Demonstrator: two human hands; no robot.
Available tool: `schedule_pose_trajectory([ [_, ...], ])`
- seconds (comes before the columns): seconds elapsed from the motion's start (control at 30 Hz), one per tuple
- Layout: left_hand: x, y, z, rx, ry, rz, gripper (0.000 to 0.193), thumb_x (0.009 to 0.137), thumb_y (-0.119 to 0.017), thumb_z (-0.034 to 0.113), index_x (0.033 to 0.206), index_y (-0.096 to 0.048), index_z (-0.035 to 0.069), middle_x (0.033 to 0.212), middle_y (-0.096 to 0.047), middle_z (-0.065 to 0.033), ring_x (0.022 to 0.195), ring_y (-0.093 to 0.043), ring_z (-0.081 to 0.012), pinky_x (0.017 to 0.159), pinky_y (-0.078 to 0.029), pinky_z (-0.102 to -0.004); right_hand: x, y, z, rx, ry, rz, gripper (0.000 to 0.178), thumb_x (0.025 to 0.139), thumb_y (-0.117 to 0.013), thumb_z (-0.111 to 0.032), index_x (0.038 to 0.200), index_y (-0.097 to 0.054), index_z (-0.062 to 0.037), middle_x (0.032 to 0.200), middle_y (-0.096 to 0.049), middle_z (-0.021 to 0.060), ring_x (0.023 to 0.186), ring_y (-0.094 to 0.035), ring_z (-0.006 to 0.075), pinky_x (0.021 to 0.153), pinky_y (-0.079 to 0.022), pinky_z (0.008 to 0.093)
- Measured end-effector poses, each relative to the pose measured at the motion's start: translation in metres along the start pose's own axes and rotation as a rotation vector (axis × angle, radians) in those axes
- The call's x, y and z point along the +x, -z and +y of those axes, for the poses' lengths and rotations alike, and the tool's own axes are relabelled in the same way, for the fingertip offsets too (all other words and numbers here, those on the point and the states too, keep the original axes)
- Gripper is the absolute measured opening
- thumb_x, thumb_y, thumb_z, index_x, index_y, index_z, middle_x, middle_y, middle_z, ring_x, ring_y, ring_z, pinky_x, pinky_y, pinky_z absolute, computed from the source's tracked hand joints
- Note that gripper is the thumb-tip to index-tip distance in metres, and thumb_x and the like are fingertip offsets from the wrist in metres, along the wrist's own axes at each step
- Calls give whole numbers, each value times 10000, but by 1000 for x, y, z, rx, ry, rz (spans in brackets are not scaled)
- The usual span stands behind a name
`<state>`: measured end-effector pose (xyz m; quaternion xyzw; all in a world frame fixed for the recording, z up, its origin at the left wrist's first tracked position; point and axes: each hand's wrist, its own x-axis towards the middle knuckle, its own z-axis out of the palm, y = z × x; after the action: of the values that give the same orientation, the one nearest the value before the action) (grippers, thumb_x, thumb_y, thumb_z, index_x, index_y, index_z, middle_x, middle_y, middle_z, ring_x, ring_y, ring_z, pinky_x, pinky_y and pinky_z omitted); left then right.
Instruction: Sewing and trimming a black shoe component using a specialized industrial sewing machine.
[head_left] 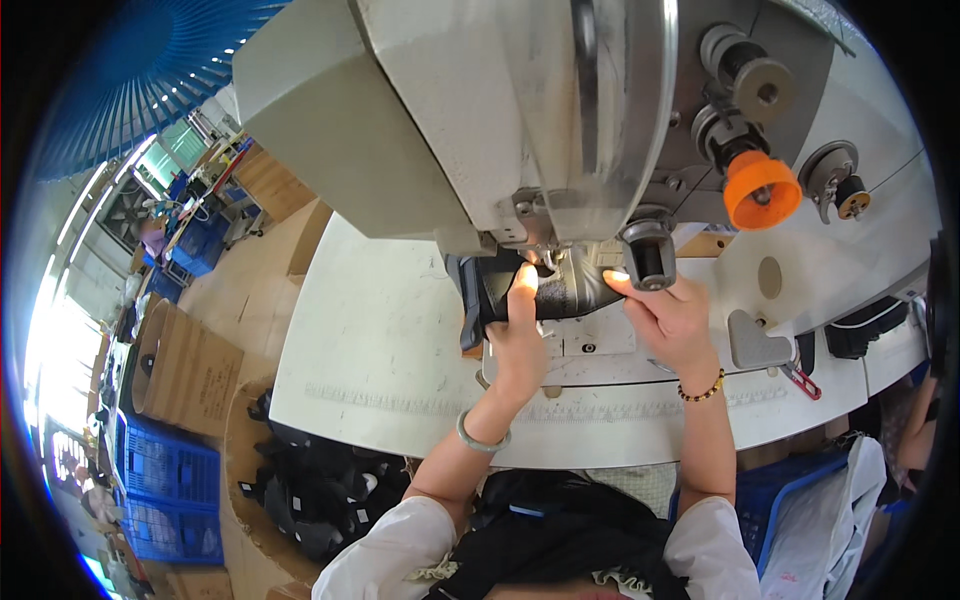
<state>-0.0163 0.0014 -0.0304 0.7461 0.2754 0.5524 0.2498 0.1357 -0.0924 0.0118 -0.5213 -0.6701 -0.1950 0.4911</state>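
We gripped a curved, black, leather-like piece — left fingers, right fingers — under the pale grey sewing machine. Our white worktop lay below.

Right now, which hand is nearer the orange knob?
Right: the right hand is below-left of the orange knob; the left hand is farther left, on the black piece.
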Motion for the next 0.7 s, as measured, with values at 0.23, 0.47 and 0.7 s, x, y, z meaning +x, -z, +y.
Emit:
schedule_pose_trajectory([
  [0.23, 9, -3, 30, -464, 484, 45, 186, 885, -478, 172, 904, -531, -5, 734, -446, 34, 626, -368, -70, 535, -320, -210, 0, 1, 3, 8, 33, 14, 248, 633, -612, 6, 868, -636, -70, 702, -441, 19, 478, -429, 146, 429, -356, 270],
  [0.47, 10, 0, 31, -488, 553, 59, 196, 875, -506, 196, 866, -529, 1, 793, -484, 39, 662, -386, -55, 565, -327, -200, -1, -1, 7, 2, 17, 13, 235, 630, -615, 2, 849, -647, -74, 693, -439, 16, 475, -430, 141, 428, -355, 269],
  [0.7, 13, 2, 33, -499, 539, 59, 229, 875, -512, 214, 913, -539, -11, 823, -502, 28, 704, -408, -62, 630, -362, -208, -4, -3, 7, 18, -7, 8, 223, 629, -617, 6, 837, -644, -71, 677, -435, 19, 462, -423, 148, 420, -346, 275],
])
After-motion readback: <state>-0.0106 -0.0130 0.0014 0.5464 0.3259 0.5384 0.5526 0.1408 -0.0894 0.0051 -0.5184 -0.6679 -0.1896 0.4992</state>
